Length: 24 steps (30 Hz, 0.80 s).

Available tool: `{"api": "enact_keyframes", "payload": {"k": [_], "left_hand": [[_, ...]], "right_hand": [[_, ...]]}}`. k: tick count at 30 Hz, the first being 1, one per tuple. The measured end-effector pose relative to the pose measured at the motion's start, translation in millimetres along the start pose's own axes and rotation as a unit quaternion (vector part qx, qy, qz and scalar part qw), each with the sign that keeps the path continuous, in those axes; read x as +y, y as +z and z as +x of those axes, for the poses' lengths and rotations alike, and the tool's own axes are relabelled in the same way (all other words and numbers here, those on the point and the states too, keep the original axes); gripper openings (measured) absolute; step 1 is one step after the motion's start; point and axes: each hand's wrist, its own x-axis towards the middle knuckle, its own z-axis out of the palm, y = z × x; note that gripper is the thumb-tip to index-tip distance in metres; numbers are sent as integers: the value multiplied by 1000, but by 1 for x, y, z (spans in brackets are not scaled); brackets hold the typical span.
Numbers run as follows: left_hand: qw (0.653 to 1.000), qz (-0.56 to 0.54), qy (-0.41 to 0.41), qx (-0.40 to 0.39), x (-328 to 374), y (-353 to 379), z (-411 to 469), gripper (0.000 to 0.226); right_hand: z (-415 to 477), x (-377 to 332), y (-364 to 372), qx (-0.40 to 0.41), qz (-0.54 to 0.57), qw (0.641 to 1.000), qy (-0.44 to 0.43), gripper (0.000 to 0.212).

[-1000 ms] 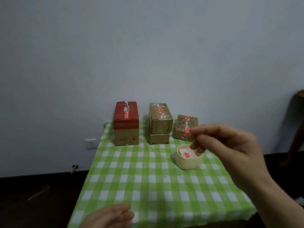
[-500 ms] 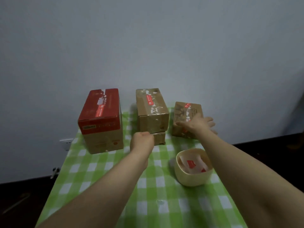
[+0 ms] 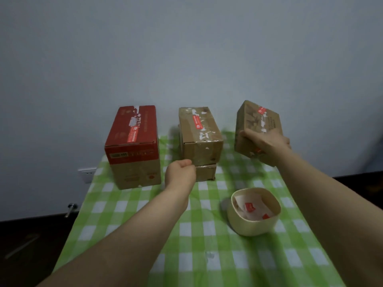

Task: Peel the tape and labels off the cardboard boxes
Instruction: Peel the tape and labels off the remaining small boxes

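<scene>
The right hand (image 3: 267, 141) grips a small brown cardboard box (image 3: 257, 129) and holds it clear of the desk (image 3: 132, 212), tilted, at the far right. The thumb presses on the box's broad upper face near its lower left corner, and the fingers wrap over the near edge. That broad face tips toward the camera and carries a red label (image 3: 261, 110) near its upper edge, with torn white paper scraps below it. The box's long axis runs from upper left to lower right.

The left hand (image 3: 181, 172) is curled into a loose fist, empty as far as can be seen, just in front of a stack of two brown boxes: a larger one (image 3: 200, 135) on top of a smaller one (image 3: 205, 172). The top box's long axis points away from the camera toward the wall (image 3: 186, 48), and a red label strip (image 3: 196, 122) runs along its upper face among white remnants.

To the left stands a taller box with a red top (image 3: 132, 146), its long axis also pointing toward the wall, and a red and white label strip (image 3: 134, 129) runs lengthwise along it.

On the green checked cloth near the right forearm sits a cream bowl (image 3: 244, 224), which contains peeled white paper and red label pieces (image 3: 249, 208).
</scene>
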Motion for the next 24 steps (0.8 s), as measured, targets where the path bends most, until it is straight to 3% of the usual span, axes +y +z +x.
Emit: {"api": "enact_keyframes", "payload": {"k": [3,8,12,14,20,24], "left_hand": [[999,-18,7,-27,10,-8,-27,39],[992,-116,-22,-40,16,-36,-82,13],[971,-214,-72,-74,11,-76,-127,56],[968,-228,-65,-84,4,-99,-143,64],[977,-185,-108,-13,-52,-143,-169,43],[979,-154,-132,-2,-90,-155,-173,34]], "right_hand": [[-39,-1,-56,34,39,997,-64,113],[-128,4,-97,4,31,969,-245,122],[-215,16,-85,-114,-11,935,-336,121],[-252,27,-72,-157,-50,915,-369,129],[-310,63,-21,-287,-175,866,-372,139],[-317,81,9,-320,-216,850,-357,137]]}}
